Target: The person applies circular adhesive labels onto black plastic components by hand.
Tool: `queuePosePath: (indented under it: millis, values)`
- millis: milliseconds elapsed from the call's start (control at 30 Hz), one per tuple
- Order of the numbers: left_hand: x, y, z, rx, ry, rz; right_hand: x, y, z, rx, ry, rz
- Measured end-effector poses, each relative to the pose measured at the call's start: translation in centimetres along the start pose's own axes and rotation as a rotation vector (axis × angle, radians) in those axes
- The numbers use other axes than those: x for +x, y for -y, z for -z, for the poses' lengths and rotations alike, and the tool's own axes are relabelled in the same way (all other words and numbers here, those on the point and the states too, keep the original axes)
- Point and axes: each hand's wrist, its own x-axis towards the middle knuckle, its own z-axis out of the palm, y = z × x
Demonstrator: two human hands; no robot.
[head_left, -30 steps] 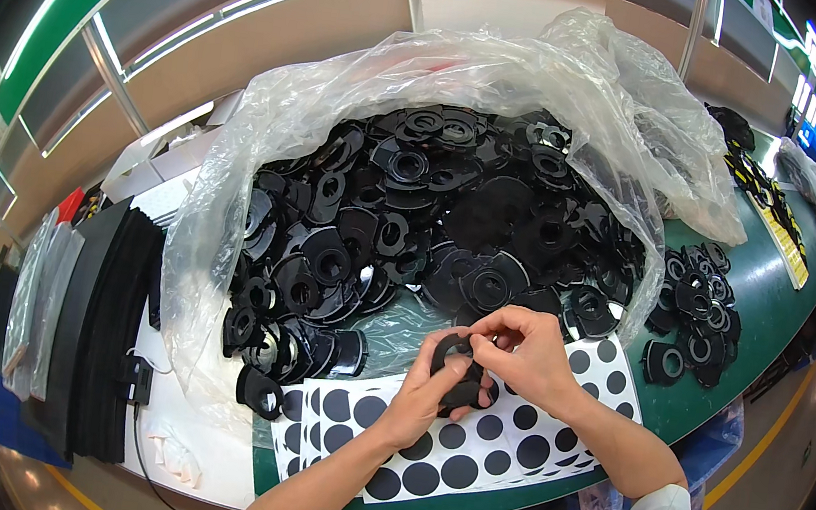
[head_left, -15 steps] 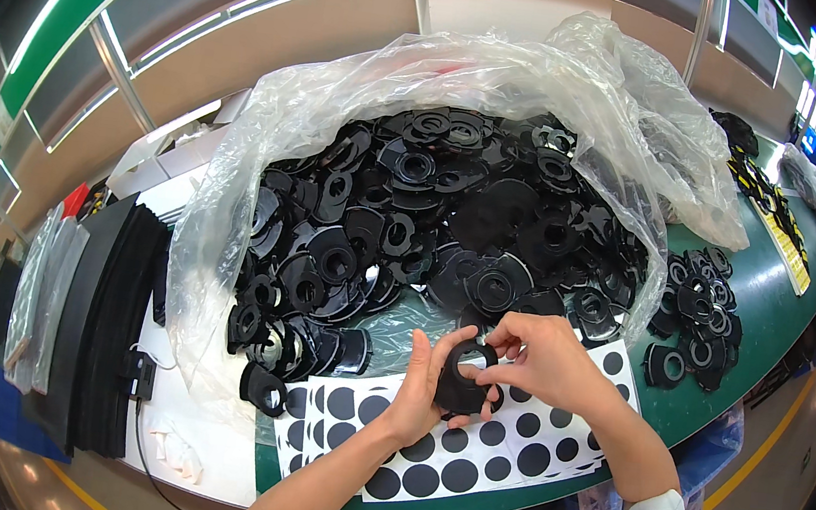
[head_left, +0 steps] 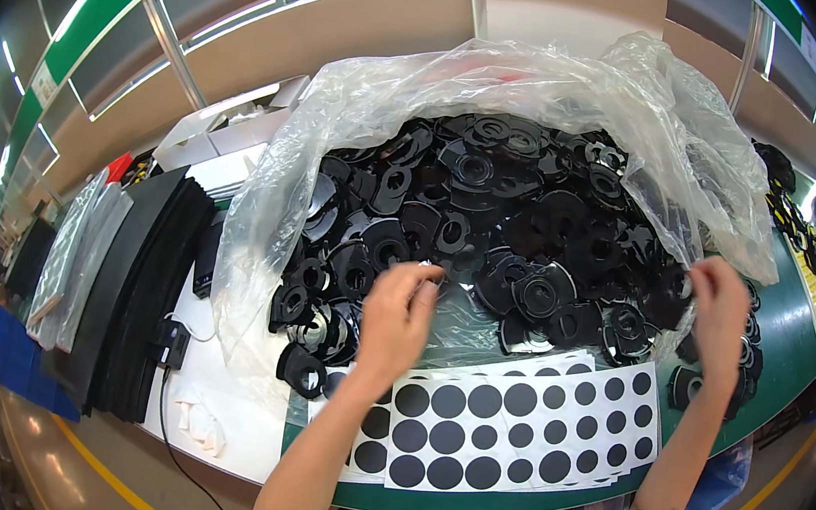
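Observation:
My left hand [head_left: 396, 322] hovers at the front of a heap of black plastic parts [head_left: 473, 167] with round holes. Its fingers are bent, with a gap between thumb and forefinger, and I see nothing in them. At the heap's right side, my right hand [head_left: 722, 303] has its thumb and fingers pinched at the edge of a clear plastic bag [head_left: 279, 190]. A dark shape lies right beside those fingertips; whether they hold it or the bag's film is unclear. White sheets with black round stickers [head_left: 521, 396] lie overlapped between my forearms.
More black ringed parts [head_left: 687, 388] lie outside the bag, partly behind my right hand. Dark upright panels [head_left: 138, 285] stand at left beside a small black box [head_left: 172, 344] with a cable. Yellow-and-black strips [head_left: 810, 256] lie at far right on the green table [head_left: 490, 506].
Both hands were together on one black ringed part above the sheets. They have since parted: the left toward the heap, the right toward the bag's right edge. The view has shifted too.

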Motion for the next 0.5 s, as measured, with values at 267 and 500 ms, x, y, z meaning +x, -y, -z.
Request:
queuePosePath:
  millis: [267,500]
  values:
    - [-0.2,2.5,2.4,0.880,-0.156,-0.199,-0.7,2.4,-1.1,0.122,0.063,0.098]
    - [0.1,1.1,2.0,0.819,-0.176,-0.190,-8.2,8.8,-5.9,-0.029,0.917,0.475]
